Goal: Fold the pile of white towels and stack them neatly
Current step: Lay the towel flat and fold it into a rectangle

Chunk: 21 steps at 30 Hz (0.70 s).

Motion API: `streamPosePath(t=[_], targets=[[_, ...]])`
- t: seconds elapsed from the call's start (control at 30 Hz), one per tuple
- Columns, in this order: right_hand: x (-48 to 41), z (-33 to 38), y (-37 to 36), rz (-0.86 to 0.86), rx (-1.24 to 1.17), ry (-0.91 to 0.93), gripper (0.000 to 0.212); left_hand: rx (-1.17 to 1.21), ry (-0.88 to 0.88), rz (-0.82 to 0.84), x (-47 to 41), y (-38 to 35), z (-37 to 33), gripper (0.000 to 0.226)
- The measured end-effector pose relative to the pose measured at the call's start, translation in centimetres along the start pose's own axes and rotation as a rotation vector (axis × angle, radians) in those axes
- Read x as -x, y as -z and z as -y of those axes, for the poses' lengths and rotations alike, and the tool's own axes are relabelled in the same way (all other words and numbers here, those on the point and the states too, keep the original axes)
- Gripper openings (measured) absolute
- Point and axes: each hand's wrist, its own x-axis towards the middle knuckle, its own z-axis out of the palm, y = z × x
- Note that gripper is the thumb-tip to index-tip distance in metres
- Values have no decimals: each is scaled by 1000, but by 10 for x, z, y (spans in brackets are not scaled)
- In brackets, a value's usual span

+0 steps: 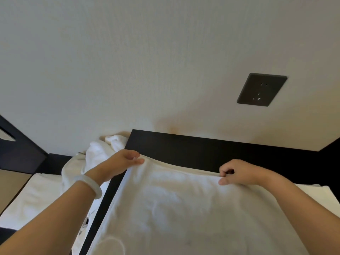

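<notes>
White towel: spread flat over dark table, near centre. Left hand: pinching far-left corner of hem, thumb against fingers. Right hand: pinching far-right end of same hem, fingers curled. Rumpled towel pile: left, beside table edge. Pale bracelet: left wrist. Dark socket: far wall, right.

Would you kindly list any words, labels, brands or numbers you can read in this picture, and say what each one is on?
No readable text anywhere.
Wall socket: slots only, no lettering.
Towel pinched by the left hand and right hand: plain white.
Dark marks on the towel pile: too small to read.
</notes>
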Motion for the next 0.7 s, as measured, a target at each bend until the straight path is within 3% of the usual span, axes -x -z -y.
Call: streamPosePath(t=[0.1, 0.2, 0.4, 0.5, 0.6, 0.7], targets=[[7, 2, 2, -10, -19, 28, 29, 3, -53, -1, 3, 0, -2, 36], [26, 8, 8, -44, -1, 38, 25, 87, -120, -139, 16, 6, -10, 29], [76, 22, 3, -18, 251, 111, 13, 27, -492, -307, 75, 35, -89, 28], [115, 32, 34, -237, 253, 254, 15, -34, -643, -388, 104, 57, -136, 25], [175, 56, 81, -515, 2, 399, 20, 68, -740, -472, 131, 87, -183, 25], [202, 80, 78, -541, -35, 547, 17, 127, -802, -514, 157, 108, -232, 23]])
